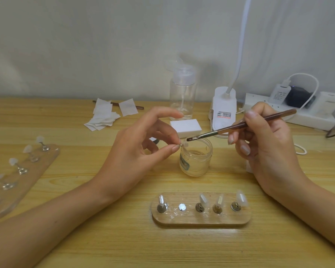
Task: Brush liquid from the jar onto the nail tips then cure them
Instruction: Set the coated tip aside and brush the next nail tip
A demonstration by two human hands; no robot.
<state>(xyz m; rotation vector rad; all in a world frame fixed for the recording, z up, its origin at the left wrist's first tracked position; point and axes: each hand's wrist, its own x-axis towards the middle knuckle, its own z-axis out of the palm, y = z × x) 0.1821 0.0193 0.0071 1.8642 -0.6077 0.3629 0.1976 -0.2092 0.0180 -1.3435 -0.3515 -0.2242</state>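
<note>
At the far left, a clear holder (32, 167) lies on the wooden table (104, 238). Small nail tips stand on it in a row. Behind it, near the wall, lies a pile of white paper wipes (103, 118), with a second brush (140, 107) partly under them.

Next comes the left hand (132, 151). Its thumb and one finger pinch a small nail tip (185, 145) by its little stand. The first finger (162, 113) curves up and away and touches nothing. The other fingers curl in under the palm. The nail tip is held up in the air, right by the near rim of the jar (196, 158).

The jar is small and clear, it has no lid on, and it stands in the middle of the table between the two hands. Behind it are a white block (186, 127), a clear pump bottle (182, 93) and a white lamp base (223, 109).

The brush (240, 125) points down and to the left. Its dark tip is over the mouth of the jar, just beside the nail tip. I cannot tell if they touch.

The right hand (269, 147) grips the brush like a pencil, with the thumb on top and the fingers curled under the handle.

In front, close to the person, lies a wooden holder (201, 220). Four nail tips stand on it, and the second spot from the left has only a round metal disc.

At the far right, a white power strip (307, 118) sits by the wall.
</note>
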